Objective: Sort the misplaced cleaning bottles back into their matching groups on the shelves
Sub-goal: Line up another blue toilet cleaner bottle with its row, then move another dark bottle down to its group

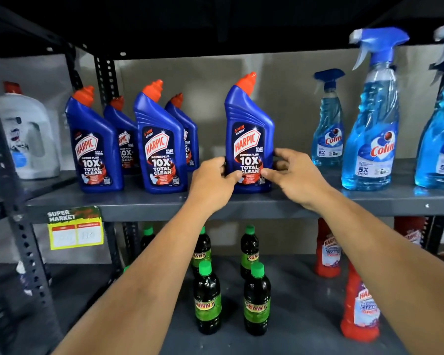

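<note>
Upper shelf (139, 203), centre of frame: one blue Harpic toilet-cleaner bottle (249, 139), red-orange cap, stood upright and apart from its group. It is gripped low on both sides: the left hand (213, 180) is closed on its left edge with the thumb laid across the label, and the right hand (295, 172) is closed on its right edge with the fingers curled behind.

Upper shelf, left of centre: four matching Harpic bottles (159, 147), kept as two in front and two behind.

Upper shelf, right of frame: three blue Colin spray bottles (372, 139) are seen, one set further back, the rightmost cut by the frame edge.

Far left, on the neighbouring rack: one white jug (28, 134) with a red cap, blurred.

Shelf edge, left: a yellow price tag (75, 229) headed "SUPER MARKET" is fixed.

Lower shelf (305, 290), centre: dark Sunny bottles (207, 301) with green caps are stood in rows.

Lower shelf, right: red Harpic bottles (359, 308) are stood, partly hidden by the right forearm.
</note>
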